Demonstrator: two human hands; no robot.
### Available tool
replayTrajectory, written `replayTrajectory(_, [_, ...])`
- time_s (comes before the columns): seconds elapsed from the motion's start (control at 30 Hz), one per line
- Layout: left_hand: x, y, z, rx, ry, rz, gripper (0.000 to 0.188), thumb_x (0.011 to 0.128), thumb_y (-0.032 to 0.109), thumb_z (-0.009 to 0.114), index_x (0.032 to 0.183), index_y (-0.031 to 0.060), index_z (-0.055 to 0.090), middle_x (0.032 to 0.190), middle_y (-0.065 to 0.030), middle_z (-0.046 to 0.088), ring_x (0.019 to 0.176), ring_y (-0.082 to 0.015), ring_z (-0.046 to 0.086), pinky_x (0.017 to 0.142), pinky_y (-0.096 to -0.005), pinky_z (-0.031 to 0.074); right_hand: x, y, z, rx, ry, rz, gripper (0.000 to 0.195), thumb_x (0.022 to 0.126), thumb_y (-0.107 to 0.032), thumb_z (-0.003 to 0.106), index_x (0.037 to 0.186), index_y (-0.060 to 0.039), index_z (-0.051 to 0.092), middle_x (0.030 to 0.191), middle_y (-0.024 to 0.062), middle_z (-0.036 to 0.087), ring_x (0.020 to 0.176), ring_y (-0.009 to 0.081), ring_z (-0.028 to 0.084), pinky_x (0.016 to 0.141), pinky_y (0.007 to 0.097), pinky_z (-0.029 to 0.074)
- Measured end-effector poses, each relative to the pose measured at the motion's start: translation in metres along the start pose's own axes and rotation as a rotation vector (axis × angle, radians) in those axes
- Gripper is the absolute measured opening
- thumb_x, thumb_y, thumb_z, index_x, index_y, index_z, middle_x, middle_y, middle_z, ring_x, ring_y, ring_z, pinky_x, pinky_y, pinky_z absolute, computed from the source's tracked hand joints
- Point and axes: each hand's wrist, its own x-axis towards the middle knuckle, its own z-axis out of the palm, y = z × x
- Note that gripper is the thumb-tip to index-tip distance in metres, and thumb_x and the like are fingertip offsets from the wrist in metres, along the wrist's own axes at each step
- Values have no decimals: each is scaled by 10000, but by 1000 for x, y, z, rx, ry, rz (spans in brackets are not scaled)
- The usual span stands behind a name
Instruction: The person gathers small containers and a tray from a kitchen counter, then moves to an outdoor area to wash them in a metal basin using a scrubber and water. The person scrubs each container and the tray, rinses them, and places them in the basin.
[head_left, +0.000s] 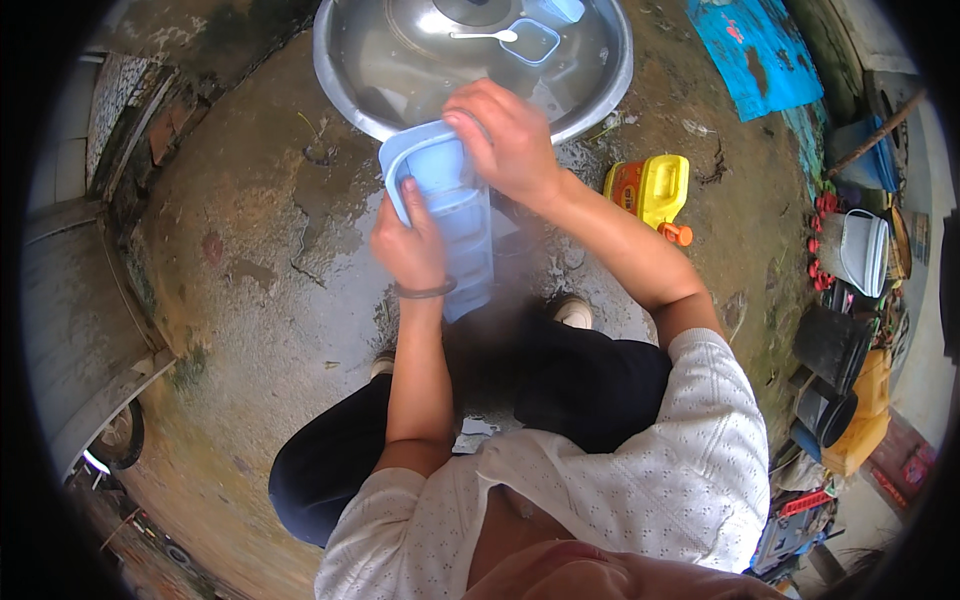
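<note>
A long light-blue plastic container with compartment-like divisions hangs tilted between my hands, at the near rim of a metal basin. My left hand grips its left side, with the thumb over the inner rim. My right hand is closed over its top right corner, fingers curled at the edge; what lies under them is hidden. The wide metal basin holds cloudy water. In it are a white spoon, a clear container with a blue rim and another light-blue piece.
A yellow plastic jug with an orange cap stands right of the basin on wet concrete. A blue sheet lies at the upper right. Along the right wall are a white bucket, black buckets and a yellow container.
</note>
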Motion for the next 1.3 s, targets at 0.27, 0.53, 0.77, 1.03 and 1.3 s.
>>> replayTrajectory(0.27, [-10,-9,4,-137,-53,-98,364,947,262,537,849,-75,632,669,-150,634,601,-222,574,567,-375,449,29,-41,27,-236,-560,-360,242,777,-291,667,912,-97,617,979,18,584,951,194,548,711,275,464])
replayTrajectory(0.53, [-11,-21,8,-226,-29,-297,355,942,292,553,930,-42,672,684,-79,657,623,-111,557,590,-312,457,-30,-11,25,-255,-325,-5,469,834,-270,625,1231,-59,490,1140,132,518,1018,295,533,727,394,518])
replayTrajectory(0.77, [-4,-19,10,-338,106,-333,404,956,310,534,913,-79,633,786,-105,663,716,-139,571,668,-326,473,-63,-25,29,-244,-335,381,450,895,-299,568,1142,68,489,978,219,583,701,348,638,581,424,516])
replayTrajectory(1.03, [11,-19,2,-301,169,-244,391,975,292,491,1091,-70,586,898,-155,664,775,-220,609,707,-347,477,-81,-18,24,-378,-688,338,337,893,-345,561,882,-8,553,687,143,611,545,339,612,466,419,471])
replayTrajectory(1.3, [4,-24,6,-466,127,-379,620,1002,464,324,1146,-105,524,1031,-203,603,916,-255,553,849,-372,432,-44,-24,33,-260,-352,-43,199,805,-187,609,952,-59,569,898,62,537,714,235,601,540,347,493])
